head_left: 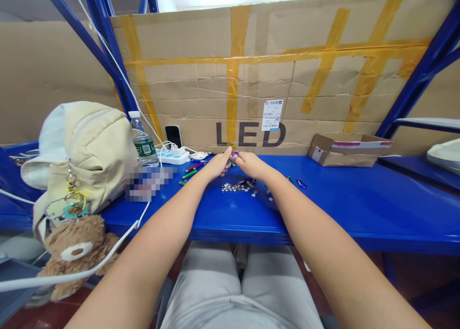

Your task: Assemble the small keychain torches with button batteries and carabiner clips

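Note:
My left hand [217, 166] and my right hand [250, 165] meet over the far middle of the blue table, both with fingers closed. A small shiny purple piece [235, 154] shows at my right fingertips, close to my left thumb; its exact kind is too small to tell. What my left fingers pinch is hidden. Just below the hands lie several small round silver discs [237, 187], like button cells, and a dark purple tube [247, 181]. Left of my left hand are slim tubes, among them a green tube [189, 174] and a red tube [193, 167].
Right of my right forearm lie a blue-purple carabiner [302, 184] and a green carabiner [290, 179]. An open cardboard box [348, 152] stands back right. At left are a cream backpack [97, 147], a water bottle [143, 142], a power strip [174, 155] and a white cable [108, 259].

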Tool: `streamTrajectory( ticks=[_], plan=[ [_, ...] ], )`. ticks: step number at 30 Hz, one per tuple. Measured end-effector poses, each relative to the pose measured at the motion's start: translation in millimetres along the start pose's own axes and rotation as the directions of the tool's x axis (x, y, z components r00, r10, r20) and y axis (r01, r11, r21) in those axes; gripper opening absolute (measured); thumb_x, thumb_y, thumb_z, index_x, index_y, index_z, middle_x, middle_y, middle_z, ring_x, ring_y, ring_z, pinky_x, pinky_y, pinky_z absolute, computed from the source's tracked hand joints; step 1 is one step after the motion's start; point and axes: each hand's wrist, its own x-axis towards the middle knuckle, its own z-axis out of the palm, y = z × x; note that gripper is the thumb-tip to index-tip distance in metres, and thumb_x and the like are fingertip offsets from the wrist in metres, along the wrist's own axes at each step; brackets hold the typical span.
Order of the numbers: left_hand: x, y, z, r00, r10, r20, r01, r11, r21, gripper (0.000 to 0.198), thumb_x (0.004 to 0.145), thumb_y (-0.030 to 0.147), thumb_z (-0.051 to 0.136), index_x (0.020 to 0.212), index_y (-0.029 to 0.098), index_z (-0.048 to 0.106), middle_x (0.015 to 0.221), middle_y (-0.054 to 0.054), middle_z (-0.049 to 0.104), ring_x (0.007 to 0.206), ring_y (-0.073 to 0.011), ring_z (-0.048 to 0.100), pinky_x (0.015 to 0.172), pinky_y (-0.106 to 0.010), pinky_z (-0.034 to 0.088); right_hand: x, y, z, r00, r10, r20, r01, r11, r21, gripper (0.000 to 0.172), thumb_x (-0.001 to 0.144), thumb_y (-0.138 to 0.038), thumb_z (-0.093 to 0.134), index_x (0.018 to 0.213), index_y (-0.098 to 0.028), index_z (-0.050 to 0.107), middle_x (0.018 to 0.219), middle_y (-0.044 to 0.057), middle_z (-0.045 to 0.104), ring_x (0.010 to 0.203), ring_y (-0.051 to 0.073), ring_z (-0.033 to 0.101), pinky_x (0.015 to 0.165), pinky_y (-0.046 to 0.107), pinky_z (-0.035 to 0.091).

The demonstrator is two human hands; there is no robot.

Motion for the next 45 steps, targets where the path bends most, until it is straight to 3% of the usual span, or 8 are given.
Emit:
streamTrajectory(
  ticks=[11,18,23,29,34,37,42,45],
  plan=[
    [-3.8,3.8,-0.2,0.997,-0.073,0.031,0.074,0.997,-0.038,0.066,0.076,0.078,0.017,0.053,0.019,0.038,0.044,0.001,0.035,0.038,-0.0089,0.030,0.039,-0.024,0.026,-2.8,-5.0,2.0,0.999,-0.041,0.014,0.040,0.997,0.072,0.030,0.089,-0.025,0.029,0.079,-0.014,0.056,0.086,0.009,0.064,0.076,0.016,0.054,0.069,0.024,0.039],
    [0.3,4.3,-0.2,0.985,-0.045,-0.167,0.030,0.996,-0.088,0.060,0.082,0.071,0.022,0.061,0.019,0.042,0.048,0.002,0.036,0.039,-0.0081,0.033,0.039,-0.021,0.027,-3.4,-11.5,0.9,1.000,-0.007,0.007,0.006,0.998,0.069,0.025,0.087,-0.025,0.031,0.075,-0.016,0.052,0.087,0.009,0.064,0.077,0.017,0.054,0.069,0.024,0.039],
    [6.6,-0.6,-8.2,0.939,-0.206,-0.276,0.139,0.960,-0.244,0.043,0.089,0.056,0.029,0.075,0.018,0.045,0.052,0.004,0.036,0.039,-0.0065,0.030,0.037,-0.018,0.022,-2.7,-2.4,-2.7,0.990,0.138,0.004,-0.137,0.980,0.147,0.023,0.085,-0.024,0.033,0.068,-0.017,0.048,0.070,0.005,0.061,0.070,0.015,0.053,0.063,0.022,0.038],
    [9.9,-6.8,-16.0,0.903,-0.413,-0.116,0.318,0.826,-0.465,0.018,0.091,0.029,0.039,0.083,0.016,0.048,0.058,0.002,0.045,0.039,-0.0039,0.037,0.034,-0.014,0.020,-1.8,14.2,-3.8,0.973,0.227,0.047,-0.229,0.972,0.048,0.018,0.082,-0.021,0.039,0.068,-0.018,0.048,0.066,0.005,0.061,0.066,0.015,0.054,0.062,0.023,0.039],
    [9.3,-5.8,-15.9,0.905,-0.418,-0.080,0.295,0.750,-0.592,0.032,0.093,0.039,0.030,0.106,0.015,0.048,0.098,-0.013,0.062,0.078,-0.0133,0.063,0.052,-0.019,0.048,-1.8,17.3,1.6,0.965,0.204,0.163,-0.214,0.976,0.046,0.018,0.083,-0.023,0.039,0.067,-0.019,0.047,0.065,0.005,0.062,0.056,0.015,0.054,0.054,0.024,0.040],
    [9.6,-5.6,-17.7,0.919,-0.383,-0.096,0.242,0.739,-0.628,0.048,0.092,0.046,0.028,0.124,0.012,0.040,0.131,-0.020,0.046,0.113,-0.0207,0.054,0.073,-0.025,0.053,-2.3,18.1,2.9,0.961,0.202,0.188,-0.221,0.972,0.085,0.019,0.084,-0.025,0.037,0.068,-0.019,0.045,0.064,0.005,0.062,0.050,0.014,0.053,0.048,0.024,0.039],
    [12.7,-8.3,-21.7,0.934,-0.268,-0.237,0.123,0.863,-0.491,0.047,0.093,0.041,0.024,0.130,0.015,0.040,0.139,-0.019,0.039,0.120,-0.0207,0.049,0.081,-0.029,0.051,-3.7,17.9,1.3,0.957,0.191,0.220,-0.218,0.970,0.107,0.020,0.085,-0.028,0.038,0.072,-0.018,0.049,0.065,0.005,0.063,0.048,0.014,0.053,0.047,0.025,0.040],
    [9.3,-7.5,-28.6,0.948,-0.094,-0.304,0.091,0.996,-0.023,0.033,0.088,0.030,0.040,0.113,0.017,0.057,0.120,-0.015,0.059,0.104,-0.0202,0.059,0.083,-0.031,0.049,-4.4,17.8,-1.0,0.969,0.165,0.186,-0.177,0.983,0.052,0.018,0.083,-0.030,0.045,0.076,-0.017,0.056,0.068,0.005,0.065,0.056,0.014,0.056,0.053,0.024,0.040]
  ],
)
